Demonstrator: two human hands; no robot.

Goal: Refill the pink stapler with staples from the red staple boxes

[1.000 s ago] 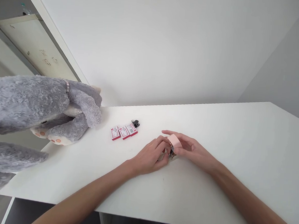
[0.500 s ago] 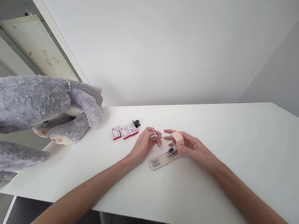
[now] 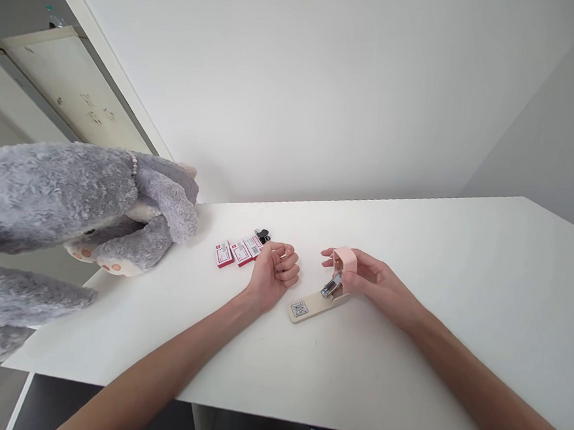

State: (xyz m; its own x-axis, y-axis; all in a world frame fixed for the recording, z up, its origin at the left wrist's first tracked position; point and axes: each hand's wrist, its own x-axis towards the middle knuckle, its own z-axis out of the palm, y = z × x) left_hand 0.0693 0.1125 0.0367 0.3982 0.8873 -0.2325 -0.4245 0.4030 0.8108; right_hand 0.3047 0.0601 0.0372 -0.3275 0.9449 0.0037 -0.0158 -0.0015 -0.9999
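Right hand grasps the stapler by its pink top; at the stapler's ten o'clock, left hand curls, its grip unclear

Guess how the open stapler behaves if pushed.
The stapler would probably slide rather than roll, since its long base lies flat. Its raised pink cover might swing if the right hand let go. Shiny metal parts suggest some heft.

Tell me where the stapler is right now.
In the head view, the stapler sits just right of centre on the white tabletop, its raised pink top in the right hand and the left hand nearby.
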